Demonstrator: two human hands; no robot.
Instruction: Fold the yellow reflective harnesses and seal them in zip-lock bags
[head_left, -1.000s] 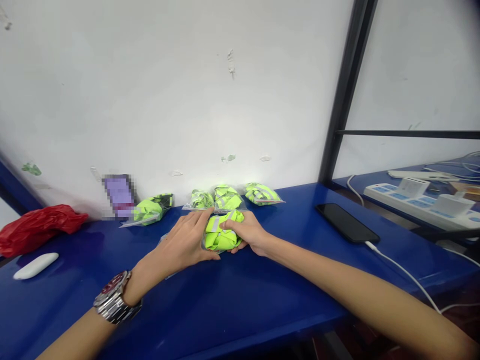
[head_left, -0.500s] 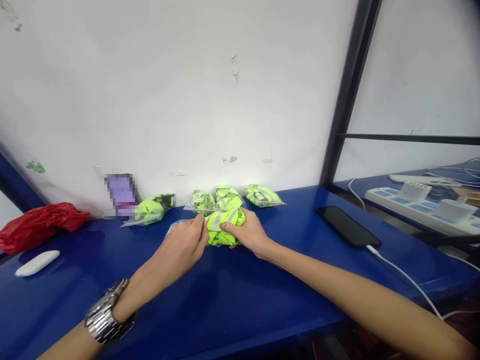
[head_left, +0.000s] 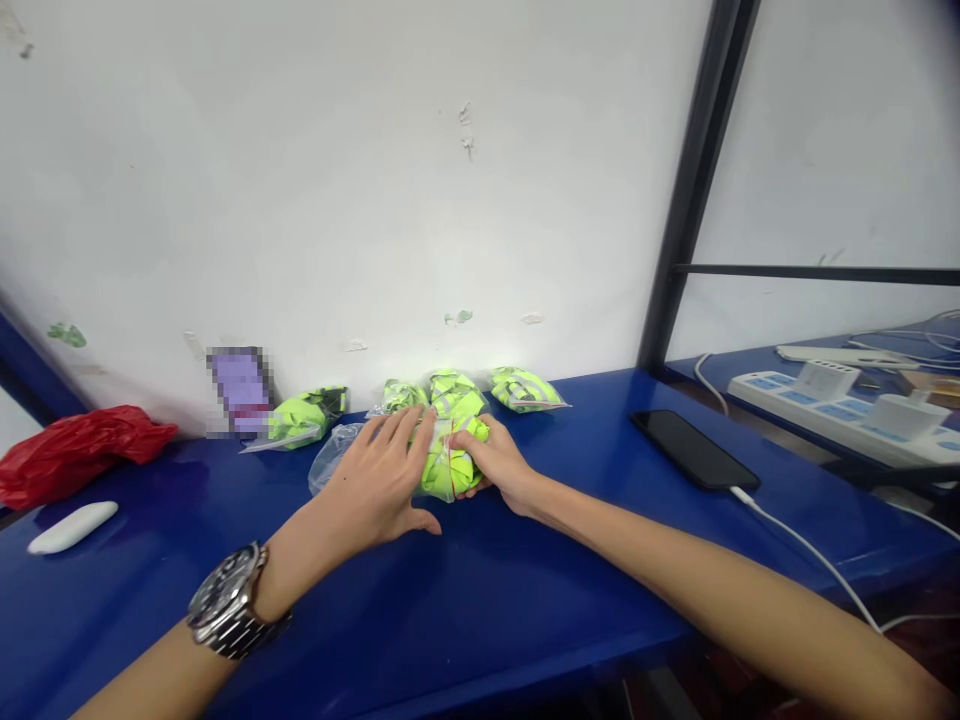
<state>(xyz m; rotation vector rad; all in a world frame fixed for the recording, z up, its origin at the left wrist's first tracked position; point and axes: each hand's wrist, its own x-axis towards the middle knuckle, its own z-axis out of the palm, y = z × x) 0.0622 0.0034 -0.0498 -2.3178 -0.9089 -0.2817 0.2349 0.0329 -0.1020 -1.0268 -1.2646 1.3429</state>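
My right hand [head_left: 499, 462] grips a folded neon-yellow bundle [head_left: 450, 468] with grey reflective strips, its thumb pressed on top. Clear plastic with a red line lies over the bundle. My left hand [head_left: 386, 475], with a metal watch at the wrist, is spread at the bundle's left side, fingers apart and thumb out. Loose clear plastic [head_left: 330, 458] shows beyond it. Behind, along the wall, several similar yellow bundles lie in clear bags, one at the right [head_left: 525, 390] and one at the left [head_left: 304, 418].
On the blue table [head_left: 480, 620] at the left are a red plastic bag [head_left: 82, 450], a white rounded object [head_left: 73, 528] and a propped, blurred phone [head_left: 241, 388]. At the right lie a black phone [head_left: 694, 450] with a white cable and a power strip [head_left: 840, 410].
My left hand has opened from a closed grip and spread its fingers. Clear plastic with a red line now shows over the front of the bundle. My right hand keeps its hold.
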